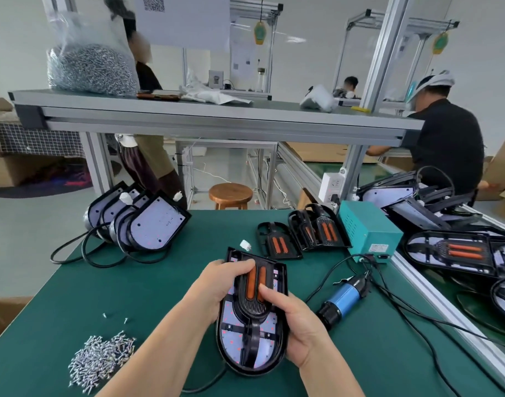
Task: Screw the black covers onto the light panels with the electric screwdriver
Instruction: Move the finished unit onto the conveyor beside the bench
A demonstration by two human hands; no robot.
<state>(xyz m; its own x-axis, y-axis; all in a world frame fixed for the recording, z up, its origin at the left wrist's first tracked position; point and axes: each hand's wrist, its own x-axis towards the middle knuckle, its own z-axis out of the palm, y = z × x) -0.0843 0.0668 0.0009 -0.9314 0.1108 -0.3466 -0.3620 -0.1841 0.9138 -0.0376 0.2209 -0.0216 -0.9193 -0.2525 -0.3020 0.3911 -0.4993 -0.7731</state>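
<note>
Both hands are on one light panel point(236, 325), low and centre on the green surface point(159, 285). The left hand point(217, 285) curls its fingers point(241, 266) over the top of the black cover point(252, 309). The right hand point(303, 328) wraps the panel's right edge, thumb pressing the cover down.

So this looks like seating, not screwing. The electric screwdriver point(344, 298) lies unheld just right of the panel, and the loose screws point(102, 358) wait in a heap to the left. I can't make out any screw in this cover.

Plenty left, by my reading. Bare panels point(156, 222) lean in a stack at the far left, and spare covers point(277, 245) sit beyond the held panel. Covered units point(451, 253) lie off to the right, but whether they're fastened I can't tell.
</note>
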